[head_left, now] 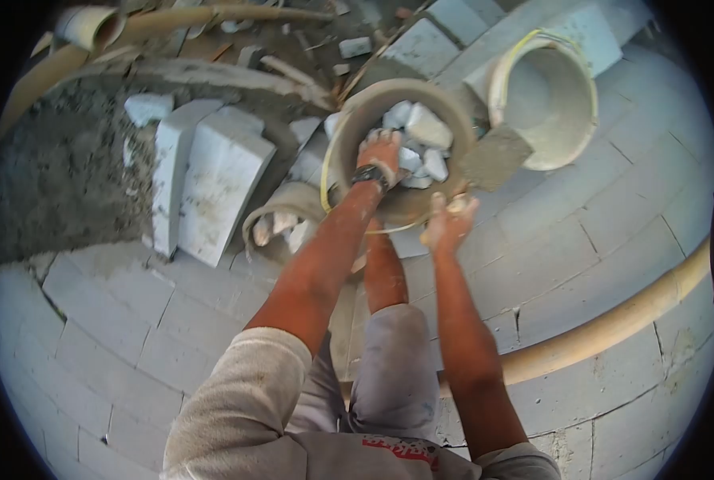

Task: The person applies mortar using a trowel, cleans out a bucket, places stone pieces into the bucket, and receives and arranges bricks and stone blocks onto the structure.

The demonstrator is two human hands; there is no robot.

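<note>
My left hand (381,154), with a dark band at the wrist, reaches into a large bucket (355,120). Its fingers are stretched out beside pale broken block pieces (427,128); whether it presses on one is hidden. Close to the bucket's near right rim, my right hand (451,224) is closed around the handle end of what looks like a trowel. The trowel's flat, mortar-coated blade (497,158) points up and right, past the bucket's side. A yellow-edged handle strap runs along the bucket's left side.
A smaller tipped bucket (255,232) with rubble lies at the left. Another bucket (545,100) stands at upper right. White blocks (217,176) lean near a mortar patch (53,184). A bamboo pole (613,320) crosses the block surface (533,272). Debris lies at the back.
</note>
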